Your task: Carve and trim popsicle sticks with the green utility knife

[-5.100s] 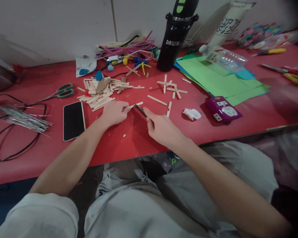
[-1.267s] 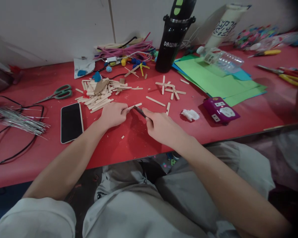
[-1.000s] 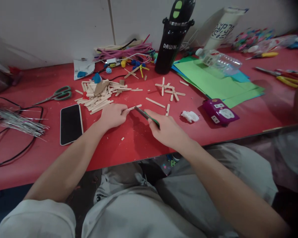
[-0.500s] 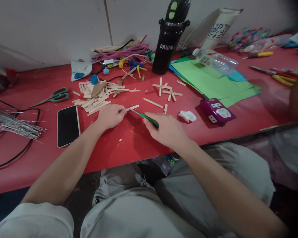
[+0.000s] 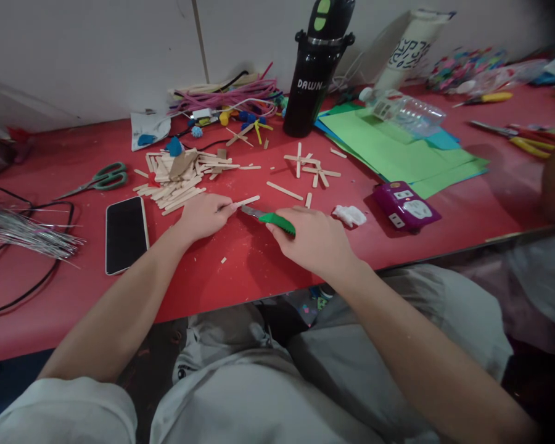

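My left hand (image 5: 207,216) pinches a pale wooden craft stick (image 5: 248,200), whose free end points right. In my right hand (image 5: 312,237) is a green utility knife (image 5: 277,222), gripped by its handle. The flat of its blade shows, and the tip lies just below the stick; whether they touch I cannot tell. A heap of craft sticks (image 5: 180,182) lies beyond my left hand. Some crossed sticks (image 5: 312,168) and a loose stick (image 5: 284,190) lie behind the knife. Small wood chips dot the red table (image 5: 240,277) in front.
Left stand out a phone (image 5: 126,235), scissors (image 5: 104,179) and a bundle of thin wires (image 5: 32,234). A black bottle (image 5: 308,86) stands at the back. To the right are green paper sheets (image 5: 398,145), a purple case (image 5: 406,208), white tissue (image 5: 350,215) and pliers (image 5: 527,143).
My right hand has turned the knife so that its blade's flat and the handle's broad side now show. The left hand keeps the stick in almost the same place.
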`<state>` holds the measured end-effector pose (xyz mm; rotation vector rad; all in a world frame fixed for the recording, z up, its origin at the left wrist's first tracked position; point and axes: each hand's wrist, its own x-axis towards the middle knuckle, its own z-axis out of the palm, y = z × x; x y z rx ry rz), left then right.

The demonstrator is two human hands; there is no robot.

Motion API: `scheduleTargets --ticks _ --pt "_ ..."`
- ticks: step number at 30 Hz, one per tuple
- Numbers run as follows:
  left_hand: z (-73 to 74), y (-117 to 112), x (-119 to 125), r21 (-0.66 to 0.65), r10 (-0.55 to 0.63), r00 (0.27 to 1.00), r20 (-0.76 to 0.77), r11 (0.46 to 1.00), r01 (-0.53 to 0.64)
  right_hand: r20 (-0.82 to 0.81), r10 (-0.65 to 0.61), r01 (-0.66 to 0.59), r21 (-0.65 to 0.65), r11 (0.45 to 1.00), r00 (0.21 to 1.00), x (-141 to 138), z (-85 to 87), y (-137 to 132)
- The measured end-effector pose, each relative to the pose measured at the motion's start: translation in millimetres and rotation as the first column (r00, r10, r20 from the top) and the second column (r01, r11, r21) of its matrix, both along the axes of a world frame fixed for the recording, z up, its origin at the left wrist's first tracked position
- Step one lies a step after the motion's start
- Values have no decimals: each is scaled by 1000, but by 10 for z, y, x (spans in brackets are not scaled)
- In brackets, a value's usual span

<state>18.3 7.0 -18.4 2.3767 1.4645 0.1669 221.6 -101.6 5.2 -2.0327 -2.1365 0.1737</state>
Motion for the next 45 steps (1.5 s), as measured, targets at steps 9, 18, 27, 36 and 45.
scheduleTargets --ticks 9,18,27,36,45 --pt "19 -10 -11 -1 -17 1000 -21 1000 17 158 -18 12 37 999 987 -29 78 -17" --pt "33 -8 -7 -14 -18 1000 -10 1000 18 188 18 -13 -28 1000 982 -93 247 90" --pt "53 -12 -1 -19 -42 999 -31 999 41 215 15 0 -70 998 976 -173 346 147" --pt "24 1 -1 -8 -53 998 -33 999 53 250 61 -59 -16 998 966 -249 313 117" --pt "58 -26 15 -24 -28 999 -34 999 27 237 63 -58 -29 998 969 -210 275 128"
